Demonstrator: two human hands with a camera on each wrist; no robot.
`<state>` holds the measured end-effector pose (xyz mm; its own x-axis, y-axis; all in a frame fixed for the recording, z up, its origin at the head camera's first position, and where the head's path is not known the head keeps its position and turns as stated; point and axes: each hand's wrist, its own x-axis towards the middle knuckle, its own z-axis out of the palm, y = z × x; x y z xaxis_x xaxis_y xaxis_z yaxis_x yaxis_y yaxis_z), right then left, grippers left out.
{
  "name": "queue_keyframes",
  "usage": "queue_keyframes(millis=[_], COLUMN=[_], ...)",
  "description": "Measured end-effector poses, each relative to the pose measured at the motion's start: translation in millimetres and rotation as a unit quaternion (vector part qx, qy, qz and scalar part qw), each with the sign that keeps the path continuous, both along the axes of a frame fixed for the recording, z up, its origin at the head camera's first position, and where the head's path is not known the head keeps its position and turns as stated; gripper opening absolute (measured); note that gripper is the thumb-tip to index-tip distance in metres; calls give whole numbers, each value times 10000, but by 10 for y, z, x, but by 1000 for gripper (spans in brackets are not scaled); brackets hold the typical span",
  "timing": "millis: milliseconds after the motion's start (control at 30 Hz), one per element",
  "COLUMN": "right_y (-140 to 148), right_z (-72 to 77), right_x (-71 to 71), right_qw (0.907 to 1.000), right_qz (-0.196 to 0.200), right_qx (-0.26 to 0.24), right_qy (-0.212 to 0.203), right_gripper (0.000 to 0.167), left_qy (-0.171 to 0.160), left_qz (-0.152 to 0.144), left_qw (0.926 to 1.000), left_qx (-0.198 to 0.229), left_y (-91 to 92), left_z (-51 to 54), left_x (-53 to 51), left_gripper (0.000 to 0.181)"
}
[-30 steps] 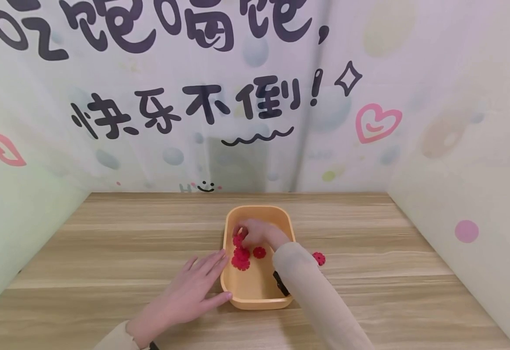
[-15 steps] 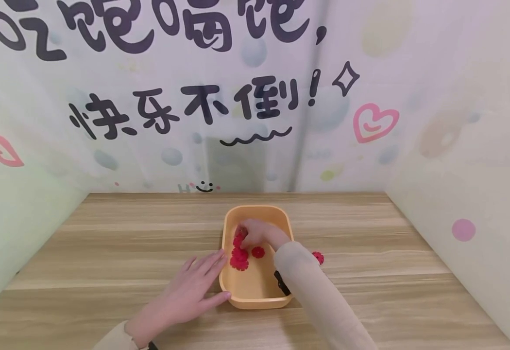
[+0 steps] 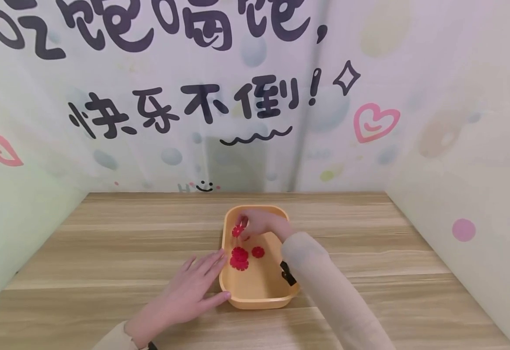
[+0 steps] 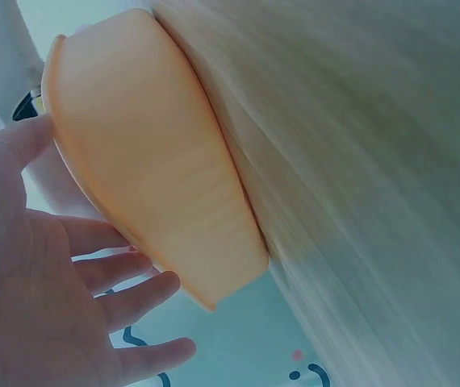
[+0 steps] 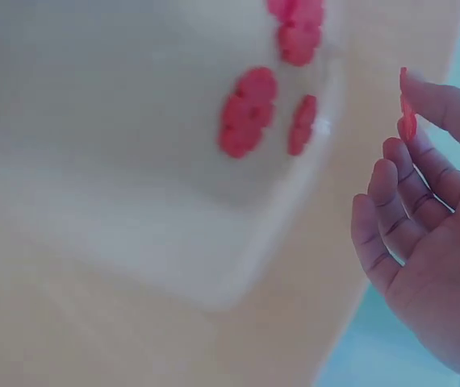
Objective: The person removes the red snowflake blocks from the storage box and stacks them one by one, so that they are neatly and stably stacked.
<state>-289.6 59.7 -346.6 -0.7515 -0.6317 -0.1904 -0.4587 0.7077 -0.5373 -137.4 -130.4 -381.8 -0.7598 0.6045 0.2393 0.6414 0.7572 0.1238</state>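
Observation:
In the head view my right hand (image 3: 259, 222) is inside the orange plastic bin (image 3: 255, 304), near its far left corner. Thumb and forefinger pinch a thin red snowflake building disc (image 5: 408, 117), seen edge-on in the right wrist view. Below the hand, several more red snowflake discs (image 3: 239, 262) lie overlapping along the bin's left side, and a single red disc (image 3: 258, 252) lies near the middle. My left hand (image 3: 189, 289) rests its straight, spread fingers and thumb against the bin's left rim. The left wrist view shows those fingertips at the rim (image 4: 93, 197).
The bin stands on a wood-grain table (image 3: 150, 228) with pale walls around it. A printed cloth (image 3: 255, 160) hangs behind. My right sleeve (image 3: 325, 282) crosses the bin's right side and hides part of the table.
My right hand has risen a little with a red disc, away from the overlapping discs. The right sleeve has shifted right and covers the disc seen earlier on the table. My left hand stays put.

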Motion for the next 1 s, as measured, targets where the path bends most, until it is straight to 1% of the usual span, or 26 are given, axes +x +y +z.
queue_keyframes(millis=[167, 233, 333, 433, 600, 667, 767, 933, 1000], right_y=[42, 75, 142, 222, 369, 426, 505, 624, 672], right_z=[151, 208, 274, 299, 284, 268, 229, 145, 120], right_x=[8, 13, 19, 16, 20, 29, 44, 72, 95], right_qw=[9991, 9986, 9986, 9980, 9960, 9946, 9922, 9894, 9892], right_qz=[80, 89, 106, 195, 429, 565, 664, 670, 647], right_qx=[65, 88, 99, 75, -114, -233, -304, -331, -464], right_qy=[422, 514, 499, 595, 777, 843, 1014, 1246, 1231], right_gripper=[22, 24, 26, 27, 27, 27, 28, 29, 30], left_qy=[90, 59, -36, -92, -53, -50, -56, -78, -84], left_qz=[8, 28, 56, 81, 78, 79, 92, 89, 79], left_qw=[10000, 10000, 9999, 9999, 9999, 9999, 9999, 9999, 9999], left_qx=[-38, -62, -76, -67, -63, -61, -64, -47, -28], left_y=[-3, -3, -6, -7, -5, -5, -5, -2, 0], left_z=[5, 11, 22, 31, 30, 26, 26, 30, 31], left_x=[0, 1, 3, 6, 12, 13, 16, 21, 23], left_gripper=[71, 71, 72, 71, 71, 71, 71, 71, 70])
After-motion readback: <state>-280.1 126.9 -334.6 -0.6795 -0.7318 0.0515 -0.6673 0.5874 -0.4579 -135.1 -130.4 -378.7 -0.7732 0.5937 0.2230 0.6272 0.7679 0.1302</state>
